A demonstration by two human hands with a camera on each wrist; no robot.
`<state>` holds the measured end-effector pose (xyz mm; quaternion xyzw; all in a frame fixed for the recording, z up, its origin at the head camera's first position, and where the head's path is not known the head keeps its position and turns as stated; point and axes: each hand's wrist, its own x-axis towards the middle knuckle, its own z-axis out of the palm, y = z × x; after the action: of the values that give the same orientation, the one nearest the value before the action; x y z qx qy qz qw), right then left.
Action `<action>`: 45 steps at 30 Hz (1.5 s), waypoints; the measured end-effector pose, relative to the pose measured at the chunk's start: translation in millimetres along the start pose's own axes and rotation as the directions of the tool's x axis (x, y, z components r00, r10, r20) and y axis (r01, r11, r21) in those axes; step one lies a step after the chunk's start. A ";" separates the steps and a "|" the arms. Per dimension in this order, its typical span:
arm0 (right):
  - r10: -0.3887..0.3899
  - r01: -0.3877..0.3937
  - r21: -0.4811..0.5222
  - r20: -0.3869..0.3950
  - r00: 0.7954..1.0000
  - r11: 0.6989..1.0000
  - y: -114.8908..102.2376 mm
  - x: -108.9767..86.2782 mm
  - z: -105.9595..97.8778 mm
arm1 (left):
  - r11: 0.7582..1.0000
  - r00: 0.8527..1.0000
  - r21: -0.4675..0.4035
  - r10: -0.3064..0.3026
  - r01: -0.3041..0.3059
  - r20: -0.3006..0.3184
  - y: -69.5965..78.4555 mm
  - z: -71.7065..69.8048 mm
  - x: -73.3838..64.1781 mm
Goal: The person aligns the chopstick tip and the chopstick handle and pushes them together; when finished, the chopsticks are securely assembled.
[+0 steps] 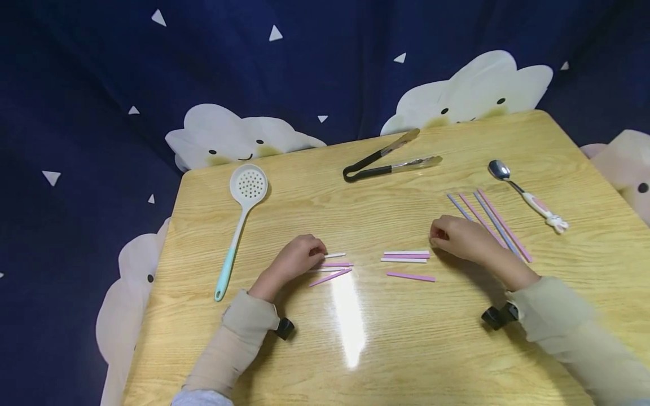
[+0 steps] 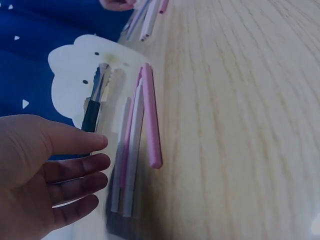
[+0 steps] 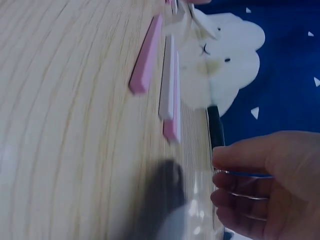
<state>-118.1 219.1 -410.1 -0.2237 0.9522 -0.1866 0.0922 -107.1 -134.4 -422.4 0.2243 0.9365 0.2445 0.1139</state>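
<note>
My left hand (image 1: 299, 256) hovers at the left ends of a small group of short sticks, its fingers relaxed with nothing between them in the left wrist view. That group has white sticks (image 2: 120, 165) and pink sticks (image 2: 152, 120), one pink lying aslant. My right hand (image 1: 459, 237) is just right of a second group, thumb and fingers bent loosely around bare air. In that group, a pink stick (image 1: 421, 256) lies between white sticks (image 1: 406, 260); another pink stick (image 1: 411, 277) lies apart, nearer me. Longer pink and blue sticks (image 1: 490, 210) lie partly behind the right hand and forearm.
A white skimmer (image 1: 238, 231) with a mint handle lies on the left of the wooden table (image 1: 406, 349). Spread tongs (image 1: 386, 163) with black handles lie near the far edge. On the right is a spoon (image 1: 525, 194) with a rabbit-shaped handle end. A dark-blue curtain (image 1: 335, 62) hangs behind.
</note>
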 end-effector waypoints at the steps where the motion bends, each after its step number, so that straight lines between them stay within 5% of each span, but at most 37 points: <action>1: -0.019 0.019 0.010 0.005 1.000 1.000 -2.8 2.1 1.8 | 1.000 1.000 0.013 0.007 -0.007 0.006 -0.2 0.7 -0.3; 10: -0.161 0.161 0.016 0.003 0.987 0.987 -18.2 14.9 14.4 | 0.993 0.998 0.107 0.057 -0.059 0.015 -3.4 6.2 -1.8; 19: -0.193 0.193 -0.003 0.019 0.981 0.981 -21.3 21.0 19.7 | 0.984 1.000 0.178 0.031 -0.031 0.003 0.0 6.7 1.1; 45: -0.291 0.292 -0.064 0.020 0.956 0.954 -26.5 29.5 26.9 | 0.991 0.999 0.133 -0.030 0.033 -0.024 1.0 8.0 2.5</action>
<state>-126.8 175.0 -426.8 -0.3657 0.9139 -0.1651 0.0612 -106.3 -129.1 -429.0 0.2137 0.9553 0.1820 0.0925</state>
